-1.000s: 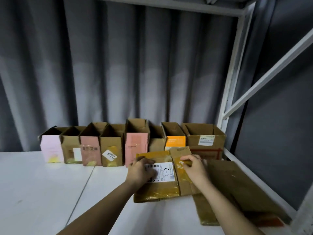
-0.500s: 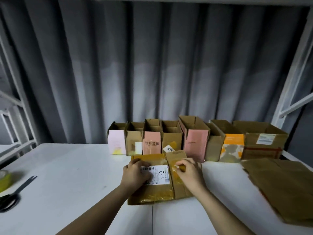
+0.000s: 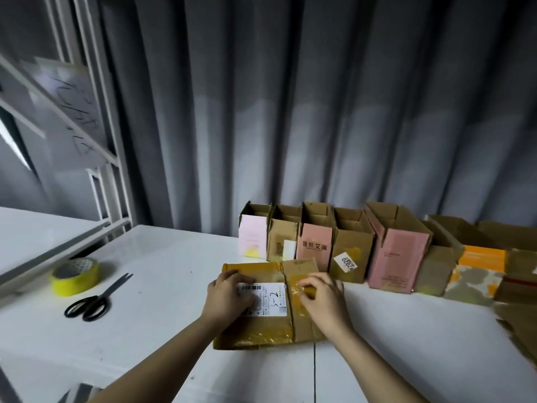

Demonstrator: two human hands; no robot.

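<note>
On the white table [image 3: 162, 301], the flat box [image 3: 261, 334] lies under both hands, the left hand [image 3: 228, 296] pressing its label [image 3: 274, 299] with relaxed fingers, the right hand [image 3: 322, 298] pinching its tape [image 3: 293, 299], likely mid-peel; next, a steady pull while the left holds.

The left grip [image 3: 229, 296] lies flat, the right grip [image 3: 322, 298] pinches

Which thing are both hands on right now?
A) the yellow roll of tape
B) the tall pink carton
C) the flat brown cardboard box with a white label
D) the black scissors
C: the left hand presses on, and the right hand pinches at, the flat brown cardboard box, either side of its white label.
</note>
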